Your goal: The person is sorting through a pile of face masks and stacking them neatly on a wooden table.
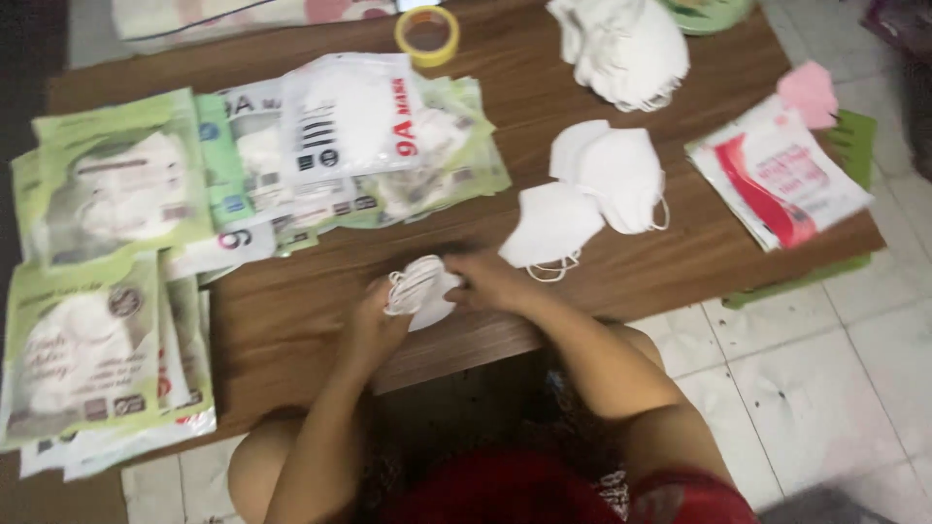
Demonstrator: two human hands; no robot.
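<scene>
A small stack of folded white face masks [419, 289] sits between both of my hands at the near edge of the brown wooden table [291, 311]. My left hand [374, 325] grips the stack from the left side. My right hand [488, 281] holds it from the right. Just beyond my right hand lie loose white masks [558, 225], and further back a second mask [616, 175] overlaps them. A larger heap of white masks [626, 44] rests at the far edge.
Green and white packets of masks [107, 194] cover the table's left half, and more packets [349, 126] sit in the middle. Red and white flat bags [777, 175] lie at the right edge. A yellow tape roll [427, 34] stands at the back. White floor tiles [835, 369] lie to the right.
</scene>
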